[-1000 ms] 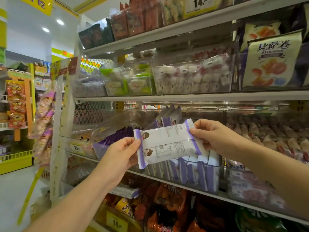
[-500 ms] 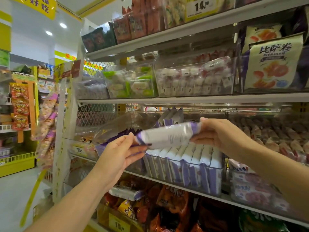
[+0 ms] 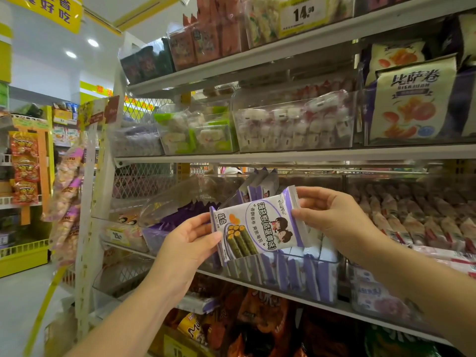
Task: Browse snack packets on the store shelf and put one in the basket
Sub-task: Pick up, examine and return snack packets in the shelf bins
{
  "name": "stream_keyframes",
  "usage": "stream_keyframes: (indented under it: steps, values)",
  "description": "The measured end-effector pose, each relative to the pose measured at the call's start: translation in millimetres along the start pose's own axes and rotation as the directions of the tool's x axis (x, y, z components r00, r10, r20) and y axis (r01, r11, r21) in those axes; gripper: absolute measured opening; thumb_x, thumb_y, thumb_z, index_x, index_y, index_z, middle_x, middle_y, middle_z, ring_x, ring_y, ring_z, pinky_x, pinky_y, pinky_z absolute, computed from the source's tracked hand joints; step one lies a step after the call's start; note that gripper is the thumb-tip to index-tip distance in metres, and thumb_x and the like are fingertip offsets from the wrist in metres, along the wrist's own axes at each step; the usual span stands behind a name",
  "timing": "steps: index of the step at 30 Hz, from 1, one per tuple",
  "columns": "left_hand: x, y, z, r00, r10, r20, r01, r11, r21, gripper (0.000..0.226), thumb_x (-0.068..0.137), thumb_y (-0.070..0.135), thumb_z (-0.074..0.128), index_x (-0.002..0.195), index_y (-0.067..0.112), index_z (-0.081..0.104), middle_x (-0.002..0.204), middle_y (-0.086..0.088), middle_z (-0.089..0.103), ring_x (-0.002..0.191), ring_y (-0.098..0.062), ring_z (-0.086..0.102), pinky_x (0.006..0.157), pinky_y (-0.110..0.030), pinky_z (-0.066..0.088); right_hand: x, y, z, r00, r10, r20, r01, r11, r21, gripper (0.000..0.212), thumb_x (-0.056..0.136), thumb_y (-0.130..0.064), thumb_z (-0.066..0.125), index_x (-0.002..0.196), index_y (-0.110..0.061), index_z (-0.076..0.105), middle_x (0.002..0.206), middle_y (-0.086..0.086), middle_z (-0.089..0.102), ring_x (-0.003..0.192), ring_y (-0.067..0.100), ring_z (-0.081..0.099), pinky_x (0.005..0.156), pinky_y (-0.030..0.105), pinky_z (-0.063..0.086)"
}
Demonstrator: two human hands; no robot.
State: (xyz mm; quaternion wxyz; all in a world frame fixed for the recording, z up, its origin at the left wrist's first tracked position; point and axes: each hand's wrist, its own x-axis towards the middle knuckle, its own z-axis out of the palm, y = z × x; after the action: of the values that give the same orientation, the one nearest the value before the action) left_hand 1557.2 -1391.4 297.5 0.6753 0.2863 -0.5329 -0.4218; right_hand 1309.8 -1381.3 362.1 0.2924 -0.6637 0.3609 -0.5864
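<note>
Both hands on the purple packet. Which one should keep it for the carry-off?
Left, marginally. Both pinch an edge of the purple packet, but the left hand comes up from the open aisle side, while the right hand reaches across the shelf bins. Basket not in view.

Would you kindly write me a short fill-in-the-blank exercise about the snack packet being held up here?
1. The snack packet is white and ____.
2. Its front shows ____ cartoon figures.
3. The left hand and right hand hold it up before a store ____.
Missing words: purple; two; shelf.
</note>
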Motion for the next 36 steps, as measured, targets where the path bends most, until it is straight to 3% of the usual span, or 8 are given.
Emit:
stream_keyframes:
  steps: [6,13,18,23,27,31,34,36]
  values:
    - [-7,6,7,0.997,0.053,0.058,-0.052,0.999,-0.017,0.033,0.086,-0.007,0.060,0.100,0.021,0.068,0.092,-0.001,0.074,0.087,-0.018,0.072,0.065,-0.028,0.058,1,7,0,0.999,0.035,-0.006,-0.035,0.996,-0.083,0.006,0.088,-0.012,0.065,0.087,-0.016,0.070,0.079,0.000,0.076,0.070,0.011,0.072,0.057,0.020,0.052]
    - [-11,19,11,0.971,0.109,0.213,-0.109,0.994,-0.014,0.039,0.089,-0.001,0.057,0.098,0.036,0.067,0.086,0.001,0.069,0.087,-0.020,0.071,0.068,-0.035,0.058,3,7,5,0.997,0.037,-0.075,-0.044,0.993,-0.106,0.008,0.093,-0.012,0.058,0.091,-0.014,0.066,0.078,0.002,0.074,0.057,0.004,0.068,0.044,0.013,0.046]
    - [-11,25,11,0.975,0.090,0.205,-0.091,0.996,-0.001,0.032,0.094,0.001,0.053,0.111,0.028,0.057,0.089,-0.001,0.069,0.082,-0.019,0.071,0.063,-0.031,0.057,5,5,6,1.000,0.002,-0.030,-0.008,0.974,-0.227,0.011,0.096,-0.018,0.055,0.086,-0.020,0.060,0.072,-0.002,0.069,0.050,-0.001,0.058,0.048,0.015,0.042]
    - [-8,25,8,0.995,-0.033,0.098,0.032,0.999,0.010,0.034,0.094,0.002,0.054,0.117,0.026,0.052,0.080,-0.001,0.071,0.068,-0.014,0.069,0.053,-0.025,0.054,7,-3,9,0.994,0.101,0.036,-0.104,0.990,0.096,0.008,0.095,-0.008,0.054,0.097,-0.014,0.059,0.073,0.004,0.073,0.056,0.011,0.066,0.044,0.021,0.052]
    - [-11,22,7,0.975,-0.175,0.134,0.148,0.971,0.188,0.026,0.098,0.025,0.050,0.124,0.029,0.057,0.110,0.000,0.068,0.097,-0.016,0.067,0.076,-0.034,0.059,6,-13,10,0.981,0.156,0.114,-0.179,0.955,0.235,0.016,0.093,-0.006,0.055,0.086,-0.011,0.069,0.076,0.006,0.072,0.060,0.010,0.065,0.052,0.020,0.055]
    - [-19,22,16,0.938,-0.093,0.334,-0.098,0.853,0.512,0.053,0.074,0.076,0.050,0.122,0.053,0.052,0.129,0.023,0.053,0.120,0.003,0.049,0.106,-0.035,0.041,6,-22,18,0.967,0.158,0.199,-0.214,0.930,0.299,0.012,0.092,-0.006,0.056,0.089,-0.006,0.068,0.071,0.008,0.071,0.057,0.011,0.066,0.055,0.019,0.056]
    - [-23,18,30,0.914,0.041,0.404,-0.299,0.740,0.603,0.041,0.084,0.058,0.060,0.120,0.060,0.043,0.120,0.034,0.057,0.109,0.013,0.054,0.088,-0.012,0.047,5,-27,30,0.962,0.151,0.230,-0.223,0.917,0.331,0.011,0.092,-0.005,0.056,0.091,-0.005,0.067,0.068,0.007,0.070,0.055,0.010,0.064,0.055,0.018,0.055]
    - [-23,15,34,0.919,0.127,0.373,-0.331,0.760,0.559,0.032,0.094,0.036,0.057,0.119,0.054,0.048,0.113,0.030,0.063,0.102,0.010,0.060,0.084,-0.016,0.050,4,-32,34,0.962,0.122,0.243,-0.204,0.914,0.350,0.011,0.092,-0.006,0.056,0.094,-0.006,0.067,0.073,0.006,0.073,0.057,0.009,0.065,0.057,0.018,0.056]
